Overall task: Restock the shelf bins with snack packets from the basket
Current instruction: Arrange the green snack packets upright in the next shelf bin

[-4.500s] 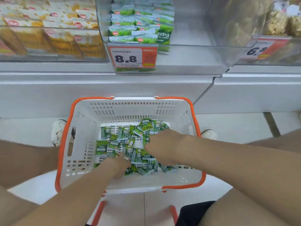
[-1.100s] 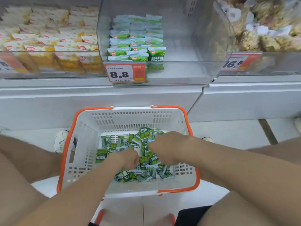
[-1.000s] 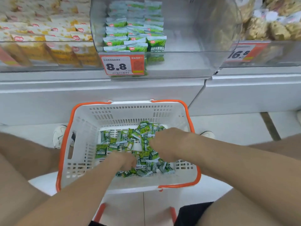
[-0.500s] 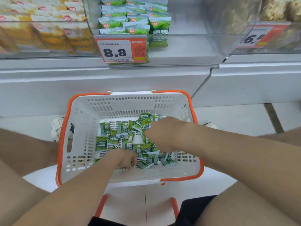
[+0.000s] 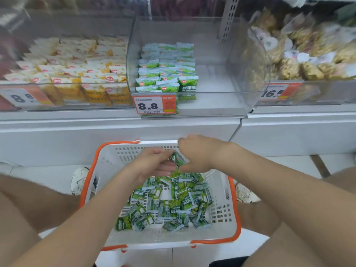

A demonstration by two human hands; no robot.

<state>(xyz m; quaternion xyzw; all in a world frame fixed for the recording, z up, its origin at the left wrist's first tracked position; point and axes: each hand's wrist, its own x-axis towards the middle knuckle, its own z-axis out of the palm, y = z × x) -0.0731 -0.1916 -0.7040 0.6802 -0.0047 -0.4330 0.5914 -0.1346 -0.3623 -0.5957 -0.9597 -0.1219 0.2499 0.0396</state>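
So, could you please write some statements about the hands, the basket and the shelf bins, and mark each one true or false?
1. The left hand and the right hand together hold a green packet over the basket. True.
2. The basket has nothing inside it. False: a heap of loose packets lies on its bottom.
3. The price tag on the middle bin reads 8.8. True.
4. The stacked packets fill the middle bin from side to side. False: they stand only in its left part, and the right part is bare.
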